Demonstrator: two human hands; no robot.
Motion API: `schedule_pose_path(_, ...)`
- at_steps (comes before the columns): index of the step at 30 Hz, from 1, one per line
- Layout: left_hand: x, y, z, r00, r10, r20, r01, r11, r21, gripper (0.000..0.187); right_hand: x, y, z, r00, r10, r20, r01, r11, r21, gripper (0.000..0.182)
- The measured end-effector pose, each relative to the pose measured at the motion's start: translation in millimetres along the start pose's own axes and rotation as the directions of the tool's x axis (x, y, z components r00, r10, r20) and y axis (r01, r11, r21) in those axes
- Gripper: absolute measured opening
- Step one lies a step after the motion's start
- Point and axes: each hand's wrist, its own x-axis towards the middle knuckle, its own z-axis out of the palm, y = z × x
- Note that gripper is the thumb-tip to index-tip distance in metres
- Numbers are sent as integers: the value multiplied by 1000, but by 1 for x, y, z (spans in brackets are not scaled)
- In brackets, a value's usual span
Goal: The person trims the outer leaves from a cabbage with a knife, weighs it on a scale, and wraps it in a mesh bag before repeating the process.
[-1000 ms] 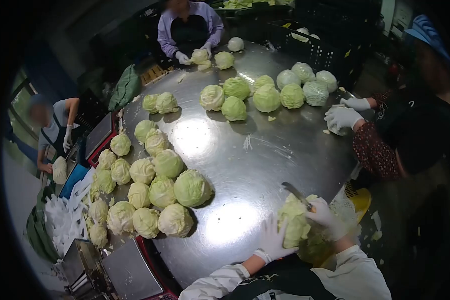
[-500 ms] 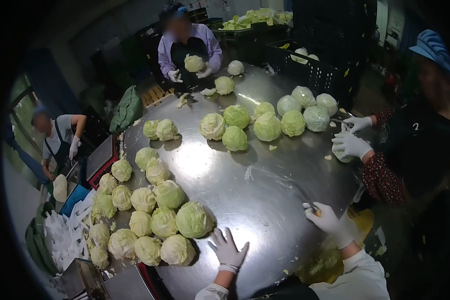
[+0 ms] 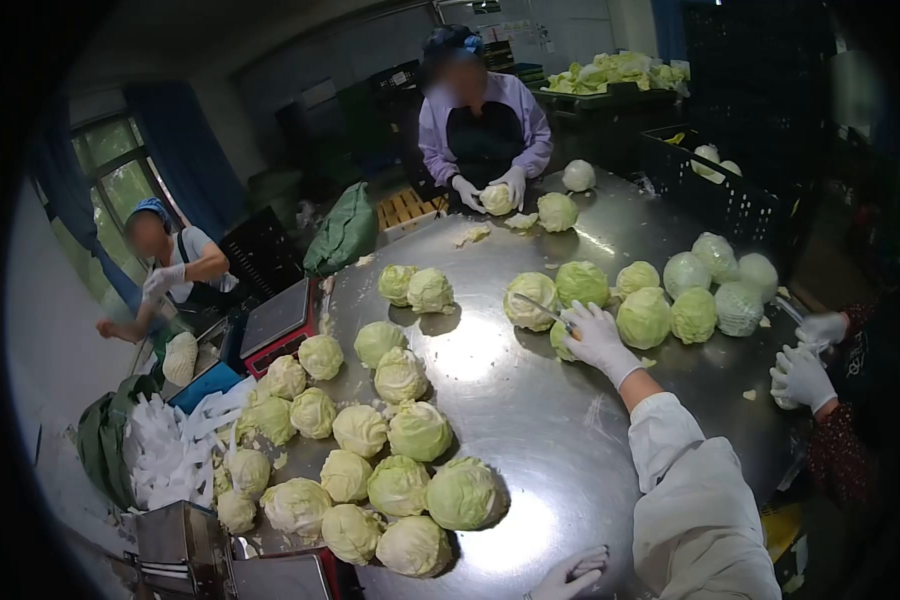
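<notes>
My right hand (image 3: pixel 598 338), in a white glove, is closed on a knife (image 3: pixel 545 308) with an orange handle. It is over a green cabbage (image 3: pixel 562 342) that it partly hides, and the blade reaches across the pale cabbage (image 3: pixel 532 301) to the left. My left hand (image 3: pixel 570 576), also gloved, is at the bottom edge of the view with its fingers extended and nothing in it. Left of that hand, a large green cabbage (image 3: pixel 466 493) sits at the edge of a group of several cabbages.
The metal table (image 3: pixel 530 440) bears more cabbages at left and right. A co-worker (image 3: pixel 485 130) handles a cabbage across the table. Another co-worker's hands (image 3: pixel 805 370) are at the right edge. A third person (image 3: pixel 185 260) is by the scale (image 3: pixel 275 325) at left.
My right hand has reached forward with the knife to the middle cabbages. My left hand is lower in the view. The view has shifted, and the far co-worker's hands have come together around a cabbage.
</notes>
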Motion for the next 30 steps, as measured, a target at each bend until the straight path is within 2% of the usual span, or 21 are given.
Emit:
schedule_pose_path(1, 2, 12, -11, 1000, -2, -9, 2, 1000, -4, 46, -8, 1, 4, 999, 33, 12, -33, 999, 4, 37)
schedule_pose_path(3, 11, 19, -38, 971, 170, -166, -151, 981, 120, 52, -23, -9, -10, 996, 78, 49, -78, 997, -2, 35)
schedule_pose_path(5, 16, 13, -66, 929, 202, -311, -186, 979, 80, 55, -45, -21, -50, 862, 203, 465, -321, 928, 190, 32)
schedule_pose_path(7, 22, 19, -78, 886, 292, -359, -304, 952, 24, 53, -99, -31, -70, 833, 244, 496, -495, 731, 471, 27)
schedule_pose_path(8, 26, 23, -76, 859, 324, -397, -338, 940, 35, 57, -127, -35, -82, 852, 284, 440, -491, 726, 481, 26)
schedule_pose_path(9, 27, 39, -74, 845, 366, -390, -302, 928, 216, 72, -155, -38, -93, 868, 320, 380, -483, 722, 496, 26)
schedule_pose_path(10, 32, 50, -71, 824, 397, -404, -303, 912, 278, 83, -182, -40, -104, 860, 328, 390, -494, 724, 481, 26)
schedule_pose_path(11, 37, 59, -66, 802, 431, -413, -302, 890, 342, 94, -207, -40, -115, 788, 442, 429, -616, 571, 544, 28)
schedule_pose_path(12, 53, 58, -69, 733, 560, -386, -358, 800, 480, 105, -227, -41, -125, 698, 537, 474, -704, 393, 592, 29)
schedule_pose_path(13, 67, 56, -72, 655, 676, -339, -395, 688, 609, 116, -244, -46, -134, 692, 541, 478, -711, 393, 583, 29)
schedule_pose_path(15, 71, 95, -58, 672, 711, -209, -175, 426, 888, 124, -274, -58, -150, 645, 567, 512, -701, 174, 692, 32)
schedule_pose_path(17, 88, 94, -57, 690, 709, -146, -186, 368, 911, 123, -294, -72, -159, 591, 549, 591, -746, 91, 660, 42)
schedule_pose_path(19, 92, 91, -50, 772, 623, 125, -339, 237, 910, 116, -307, -92, -157, 672, 473, 570, -686, 109, 719, 52)
schedule_pose_path(21, 80, 83, -34, 810, 581, 86, -280, 253, 926, 113, -311, -101, -151, 639, 415, 648, -732, 71, 677, 58)
schedule_pose_path(23, 63, 63, -31, 909, 391, -143, -279, 828, 486, 112, -312, -118, -156, 642, 370, 671, -726, 11, 688, 60)
schedule_pose_path(24, 43, 52, -35, 919, 351, -180, -238, 858, 456, 105, -304, -135, -168, 739, 296, 606, -654, 95, 751, 59)
schedule_pose_path(25, 20, 36, -43, 919, 341, -197, -220, 860, 460, 105, -306, -146, -180, 733, 287, 616, -659, 76, 748, 59)
schedule_pose_path(27, -28, 22, -59, 953, 98, -285, -45, 982, 186, 103, -309, -170, -201, 542, 152, 826, -840, 74, 538, 56)
schedule_pose_path(28, -58, 25, -65, 946, 95, -310, -37, 982, 185, 103, -308, -182, -215, 450, 83, 889, -891, 108, 441, 54)
schedule_pose_path(29, -101, 46, -52, 953, -204, -224, 237, 963, 130, 105, -326, -192, -205, 445, 59, 894, -893, 102, 438, 54)
schedule_pose_path(30, -133, 57, -44, 866, -487, -117, 498, 862, 92, 106, -359, -206, -190, 385, -7, 923, -923, 1, 385, 50)
